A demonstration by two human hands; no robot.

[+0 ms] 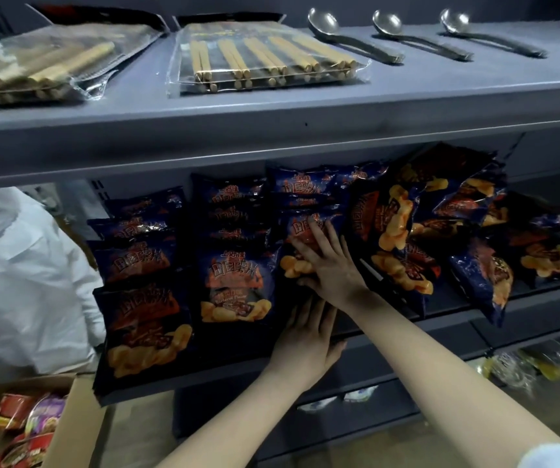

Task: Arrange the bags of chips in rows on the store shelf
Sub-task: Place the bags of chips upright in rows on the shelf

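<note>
So, nearest to me at the bottom left corner of the view is an open cardboard box with red and purple snack packs in it, sitting below the front edge of the chip shelf. My left hand lies flat at that front edge, fingers straight and pressed together, touching the bottom of the front bag in the third row. My right hand is just above it on the same bag, palm down, fingers spread out and pressing on the face of it. Neither hand is curled round anything. Left of that are the two tidy rows: the left row by the shelf's left edge and the middle row, bags overlapping from front to back. On the right half of the shelf is the loose pile, dark blue chip bags lying tilted and every which way, one poking over the front edge. A person in white stands just past the shelf's left edge. Further up, the upper shelf holds two clear packs of chopsticks on its left and middle, and three metal ladles spaced apart toward its right end.
</note>
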